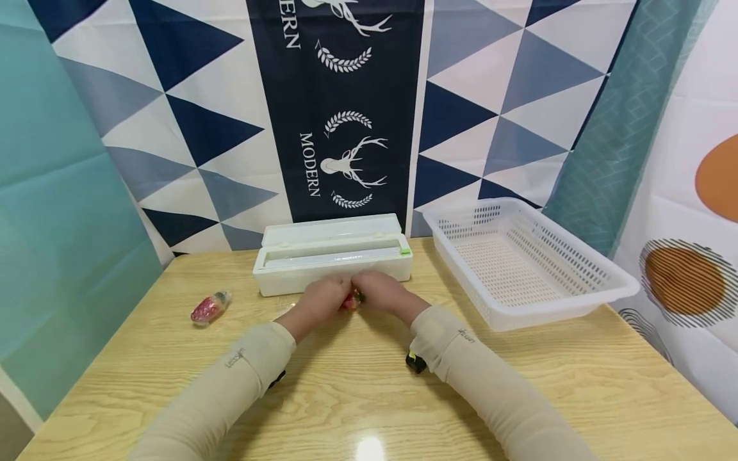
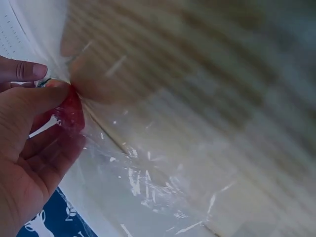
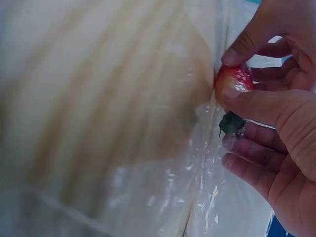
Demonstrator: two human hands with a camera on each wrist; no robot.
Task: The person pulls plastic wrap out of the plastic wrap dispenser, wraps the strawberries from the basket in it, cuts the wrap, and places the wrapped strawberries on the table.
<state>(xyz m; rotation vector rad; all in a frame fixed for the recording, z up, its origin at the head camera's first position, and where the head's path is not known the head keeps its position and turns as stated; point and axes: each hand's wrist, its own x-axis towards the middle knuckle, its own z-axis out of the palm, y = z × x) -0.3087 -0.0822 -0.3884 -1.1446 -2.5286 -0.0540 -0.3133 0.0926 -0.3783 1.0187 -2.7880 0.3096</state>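
Both hands meet at a red strawberry (image 1: pixel 349 299) with green leaves, just in front of a long white cling film box (image 1: pixel 300 280). My left hand (image 1: pixel 324 298) pinches its red end between thumb and fingers. At the leafy end, my right hand (image 1: pixel 380 293) has its thumb on the strawberry (image 3: pixel 238 79) and its fingers behind it. Clear cling film (image 2: pixel 148 187) clings around the fruit and spreads out beside the hands. Left of the box lies another strawberry (image 1: pixel 210 308), apparently wrapped in film. The hands hide part of the held fruit.
The box's lid (image 1: pixel 328 229) stands up at the back, with a green piece (image 1: pixel 405 251) at its right end. A white perforated basket (image 1: pixel 562 310) stands to the right. Patterned cloth (image 1: pixel 346 128) hangs behind the wooden table (image 1: pixel 340 397).
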